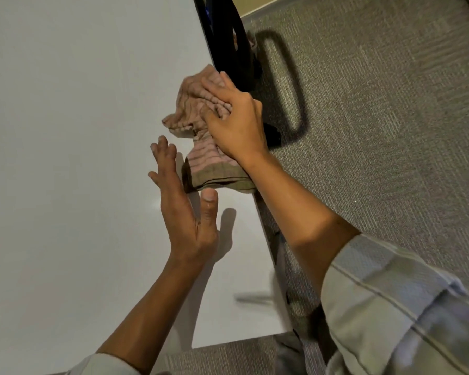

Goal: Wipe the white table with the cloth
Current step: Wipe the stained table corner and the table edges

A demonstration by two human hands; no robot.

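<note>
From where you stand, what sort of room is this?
Probably an office or meeting room: a plain white table, grey carpet tiles on the floor, and what looks like a black chair at the table's edge.

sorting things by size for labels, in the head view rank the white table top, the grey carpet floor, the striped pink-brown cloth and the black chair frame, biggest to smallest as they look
1. White table top
2. Grey carpet floor, close to the table in area, so that order is unsure
3. Striped pink-brown cloth, partly hidden under the right hand
4. Black chair frame, cut off by the picture's top edge
</note>
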